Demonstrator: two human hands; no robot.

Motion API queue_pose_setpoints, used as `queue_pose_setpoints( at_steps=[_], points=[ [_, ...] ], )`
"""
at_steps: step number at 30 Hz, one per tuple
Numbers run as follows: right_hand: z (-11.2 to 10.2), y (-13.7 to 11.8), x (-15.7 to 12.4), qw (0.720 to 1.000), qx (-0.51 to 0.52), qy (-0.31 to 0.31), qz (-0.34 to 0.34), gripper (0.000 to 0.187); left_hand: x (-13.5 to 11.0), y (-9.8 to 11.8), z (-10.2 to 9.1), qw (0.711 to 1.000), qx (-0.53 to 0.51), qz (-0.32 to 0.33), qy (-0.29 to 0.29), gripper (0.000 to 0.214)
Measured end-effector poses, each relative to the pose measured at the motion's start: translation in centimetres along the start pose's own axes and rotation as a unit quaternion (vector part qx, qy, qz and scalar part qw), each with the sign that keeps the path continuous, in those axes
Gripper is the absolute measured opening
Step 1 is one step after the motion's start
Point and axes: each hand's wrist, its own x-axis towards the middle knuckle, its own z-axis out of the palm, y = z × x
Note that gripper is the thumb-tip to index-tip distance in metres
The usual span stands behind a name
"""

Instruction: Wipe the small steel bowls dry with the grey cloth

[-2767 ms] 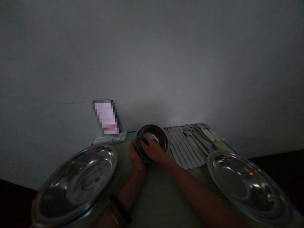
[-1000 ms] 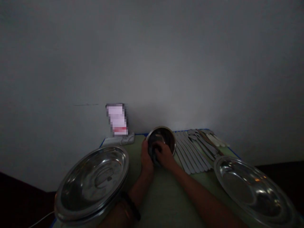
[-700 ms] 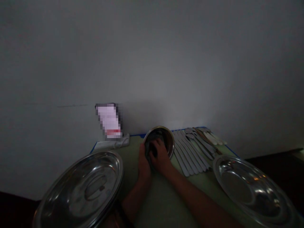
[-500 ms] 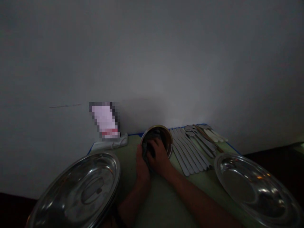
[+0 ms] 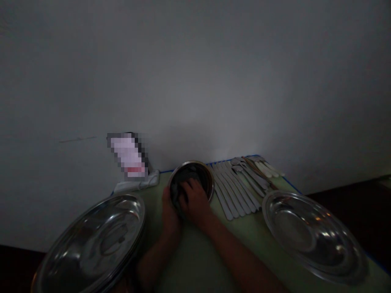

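Note:
A round metal bowl is tilted with its mouth toward me, near the back edge of the table. My left hand grips the bowl at its lower left rim, its fingers mostly behind the metal. Inside the mouth, my right hand presses a dark grey-green cloth against the inner wall, fingers bent. Part of the cloth hangs over the near rim between both hands. Right of the bowl lies a row of metal cutlery, handles toward me.
Stacked large metal basins stand at the left, and an oval metal tray at the right. A blurred phone leans on the wall above a white item. White-handled cutlery lies at the back right of the green tabletop.
The bowl now faces me a little more, with more of the cloth showing inside. Both hands stay on it. The whole view has shifted slightly, so everything sits further left.

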Motion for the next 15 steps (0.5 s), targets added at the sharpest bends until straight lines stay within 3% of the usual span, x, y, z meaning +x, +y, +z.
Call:
queue_pose_setpoints(
  at_steps=[5, 15],
  points=[
    [-0.4, -0.1, -0.2, 1.0, 0.0, 0.0, -0.022, 0.027, 0.1, -0.2, 0.1, 1.0, -0.013, -0.012, -0.004, 0.029],
    [-0.3, 0.2, -0.1, 0.999, 0.045, 0.014, 0.003, 0.032, 0.3, -0.9, -0.9, 0.999, 0.003, 0.013, -0.032, 0.028]
  ],
)
